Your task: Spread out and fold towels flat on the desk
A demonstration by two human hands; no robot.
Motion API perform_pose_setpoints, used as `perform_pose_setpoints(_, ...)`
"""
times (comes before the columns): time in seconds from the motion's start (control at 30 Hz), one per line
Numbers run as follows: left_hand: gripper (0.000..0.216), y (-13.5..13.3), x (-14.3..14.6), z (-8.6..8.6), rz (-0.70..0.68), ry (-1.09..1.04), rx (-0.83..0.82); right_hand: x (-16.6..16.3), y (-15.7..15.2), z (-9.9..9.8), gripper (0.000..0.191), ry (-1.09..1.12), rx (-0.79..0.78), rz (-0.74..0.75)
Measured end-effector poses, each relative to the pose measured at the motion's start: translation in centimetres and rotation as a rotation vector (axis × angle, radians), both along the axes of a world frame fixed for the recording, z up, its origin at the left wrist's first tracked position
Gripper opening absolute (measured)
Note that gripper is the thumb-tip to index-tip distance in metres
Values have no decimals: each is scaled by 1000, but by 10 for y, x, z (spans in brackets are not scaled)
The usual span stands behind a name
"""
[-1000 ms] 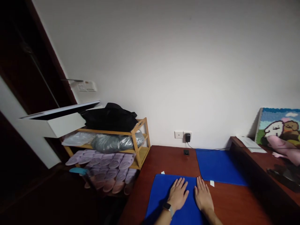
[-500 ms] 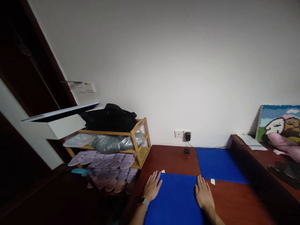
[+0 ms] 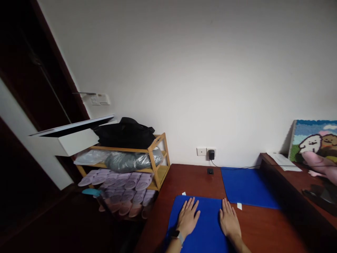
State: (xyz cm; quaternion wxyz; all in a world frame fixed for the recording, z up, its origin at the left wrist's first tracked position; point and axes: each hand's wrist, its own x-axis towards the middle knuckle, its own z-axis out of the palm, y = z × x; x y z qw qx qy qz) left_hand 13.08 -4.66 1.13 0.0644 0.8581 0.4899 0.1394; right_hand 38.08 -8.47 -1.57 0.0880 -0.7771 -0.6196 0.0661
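A blue cloth (image 3: 205,211) lies flat on the reddish-brown table (image 3: 195,179), its near end running out of view. My left hand (image 3: 188,218) rests flat on the cloth's left part, fingers stretched out and a little apart. On that wrist is a watch (image 3: 177,236). My right hand (image 3: 229,218) lies palm down along the cloth's right edge, fingers straight, partly on the bare table. Neither hand grips anything. White tags (image 3: 239,206) stick out near the cloths. Behind, to the right, a second blue cloth (image 3: 244,186) is spread out.
A black plug adapter (image 3: 211,154) sits in the wall socket, its cable trailing right. To the left stands a wooden rack (image 3: 155,165) with a black bag (image 3: 123,133), plastic-wrapped bundles and slippers (image 3: 131,181). A raised ledge at right holds papers (image 3: 284,161) and a pink plush toy (image 3: 319,163).
My left hand has moved right, from the cloth's left edge onto the cloth. My right hand has stayed almost in place. The view has shifted slightly.
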Motion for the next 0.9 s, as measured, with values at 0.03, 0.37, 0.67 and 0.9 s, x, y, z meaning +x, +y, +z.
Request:
perform_pose_setpoints(0.03,57,0,-8,-1,24,7,-12,0,0,-1,68,-6,-3,0)
perform_pose_setpoints(0.37,58,-40,-118,-7,314,78,19,2,-2,0,68,30,-13,-1)
perform_pose_setpoints(0.67,55,-119,-70,3,91,2,52,-7,-26,28,66,9,25,30)
perform_pose_setpoints(0.9,57,-134,-71,-4,115,18,-19,-18,-108,4,71,10,-36,47)
